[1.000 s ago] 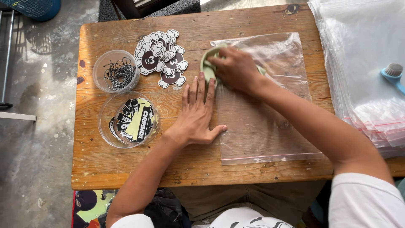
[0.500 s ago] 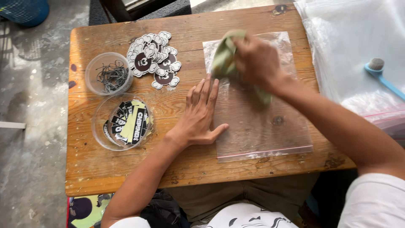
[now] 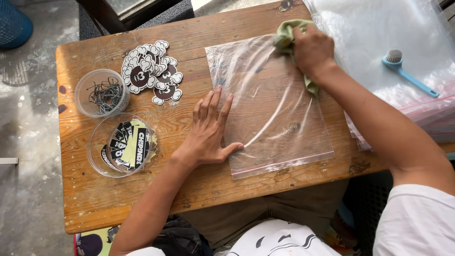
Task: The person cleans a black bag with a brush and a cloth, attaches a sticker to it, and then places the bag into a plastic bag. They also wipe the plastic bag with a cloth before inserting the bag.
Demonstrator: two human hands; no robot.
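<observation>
Bag: a clear rectangular plastic zip bag (image 3: 272,106) with a thin red seal line lies flat on the worn wooden table (image 3: 189,189), its sealed end toward the person.
Cloth: a crumpled pale green cloth (image 3: 287,34) sits at the bag's far right corner, a strip of it trailing down beside the wrist.
Right hand: the right hand (image 3: 311,47) is clenched over the green cloth, pressing it onto the bag's far edge.
Left hand: the left hand (image 3: 208,128) is released and flat, fingers spread, palm on the table at the bag's left edge, thumb lying on the plastic.
Left of the bag: a heap of black-and-white cloud-shaped stickers (image 3: 150,71); nearer the table's left edge, a small clear round tub of dark metal chains (image 3: 102,92); nearest the person, a wider clear round tub of black and pale yellow printed stickers (image 3: 124,144).
Right of the bag: a stack of clear plastic bags (image 3: 379,28), with a light blue brush with a round head (image 3: 407,73) resting on top.
</observation>
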